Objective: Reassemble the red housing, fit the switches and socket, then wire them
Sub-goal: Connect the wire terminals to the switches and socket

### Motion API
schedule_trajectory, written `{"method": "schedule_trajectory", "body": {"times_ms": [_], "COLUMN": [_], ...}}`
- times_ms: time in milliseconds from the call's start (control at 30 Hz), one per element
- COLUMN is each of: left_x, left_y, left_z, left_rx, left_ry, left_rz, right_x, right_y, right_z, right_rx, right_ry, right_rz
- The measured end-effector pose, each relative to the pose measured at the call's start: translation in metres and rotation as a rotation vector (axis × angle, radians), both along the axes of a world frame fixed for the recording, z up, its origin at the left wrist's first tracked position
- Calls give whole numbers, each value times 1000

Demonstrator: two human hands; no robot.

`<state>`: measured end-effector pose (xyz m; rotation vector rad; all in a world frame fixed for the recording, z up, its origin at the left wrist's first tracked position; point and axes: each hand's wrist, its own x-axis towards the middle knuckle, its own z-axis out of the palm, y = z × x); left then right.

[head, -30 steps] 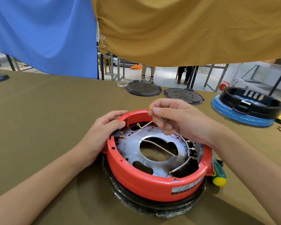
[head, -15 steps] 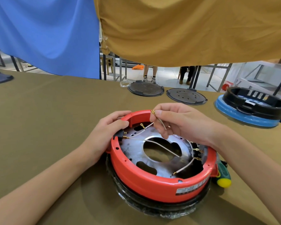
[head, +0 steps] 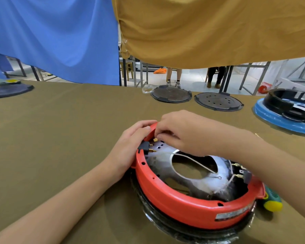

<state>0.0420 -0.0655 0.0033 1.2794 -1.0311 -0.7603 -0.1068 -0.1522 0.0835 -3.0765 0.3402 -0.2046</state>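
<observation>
Olive cloth; left hand [head: 128, 147] grips red housing [head: 183, 205] rim; right hand [head: 187, 136] fingers pinch brass terminal [head: 155, 139] inside.

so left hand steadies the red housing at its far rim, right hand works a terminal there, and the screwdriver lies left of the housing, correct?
Not quite. In the head view the screwdriver lies right of the red housing, not left. The left hand does steady the far rim and the right hand works a terminal there.

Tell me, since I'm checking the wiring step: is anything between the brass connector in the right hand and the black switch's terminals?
Nothing visible. The right hand pinches the brass connector just above the black switch, with only open gap between.
</observation>
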Motion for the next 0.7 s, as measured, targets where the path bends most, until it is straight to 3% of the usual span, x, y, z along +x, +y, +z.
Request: {"method": "schedule_trajectory", "body": {"times_ms": [700], "left_x": [-1], "left_y": [-2], "left_z": [1], "left_rx": [-12], "left_ry": [52], "left_rz": [-15], "right_x": [-7], "right_y": [4], "right_z": [-15], "right_rx": [200], "right_ry": [-238], "right_rz": [-49]}}
